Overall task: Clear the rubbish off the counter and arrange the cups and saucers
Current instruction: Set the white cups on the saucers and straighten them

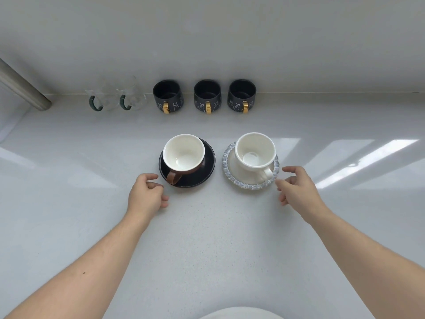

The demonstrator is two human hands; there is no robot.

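Cups on saucers sit side by side mid-counter: a brown-handled cup (pixel 184 155) on a black saucer (pixel 208 168), a white cup (pixel 255 151) on a grey-rimmed saucer (pixel 230 157). Each hand lies just outside its nearer saucer's front edge, neither holding anything. The left hand (pixel 146 192) has loosely curled fingers; the right hand (pixel 296 186) has spread fingers, fingertips (pixel 278 181) almost touching the rim.
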